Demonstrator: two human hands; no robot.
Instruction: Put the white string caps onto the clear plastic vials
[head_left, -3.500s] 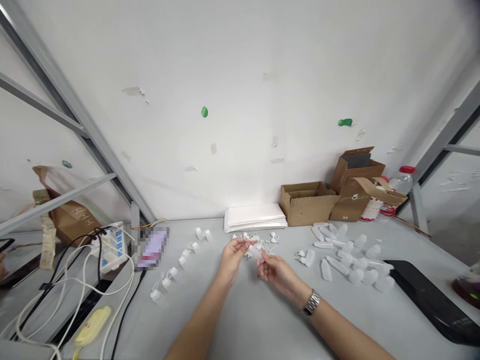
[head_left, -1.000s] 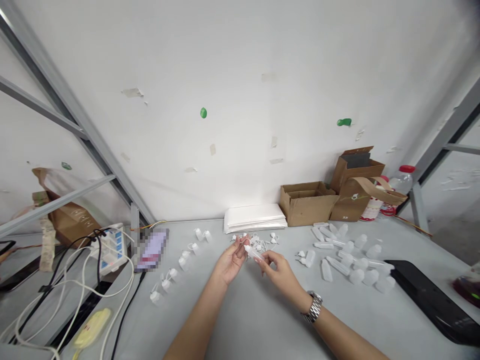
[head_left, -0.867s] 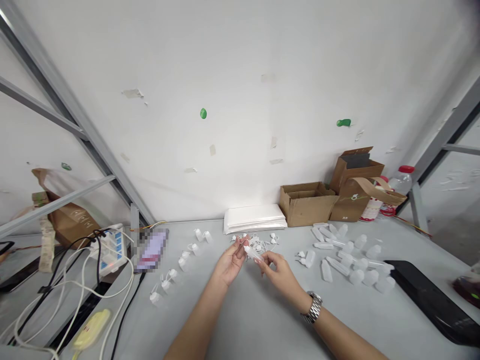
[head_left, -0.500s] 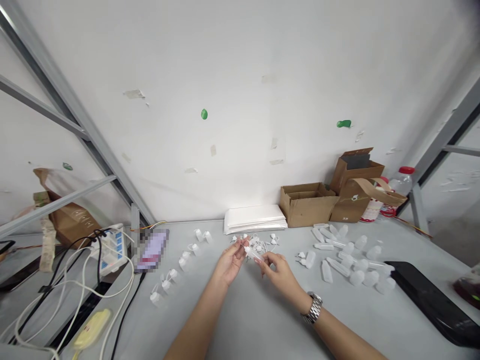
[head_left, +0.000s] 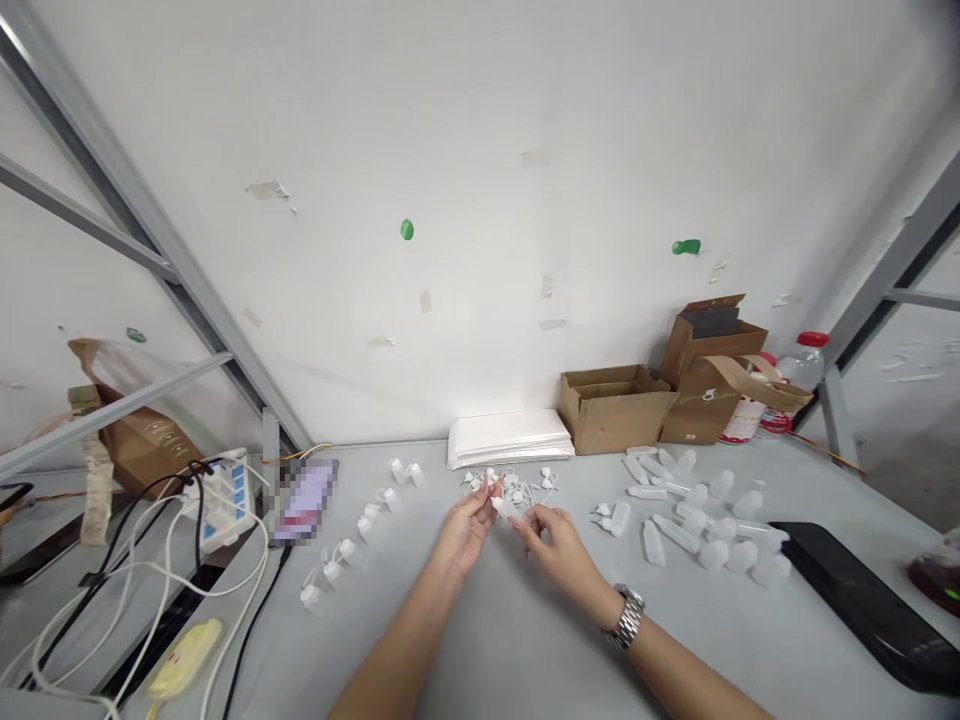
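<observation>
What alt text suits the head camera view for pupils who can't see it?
Right hand holds a small translucent bottle, tip at the left hand, above a grey table. White caps lie behind, white-topped bottles to the left, more bottles to the right.

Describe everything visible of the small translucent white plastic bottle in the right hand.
The small translucent white plastic bottle is slim and looks thin-walled. It is held tilted above the grey tabletop, its lower end in the right hand. Its upper end points toward the left hand; whether they touch, and how that end is fitted, is too small to tell.
</observation>
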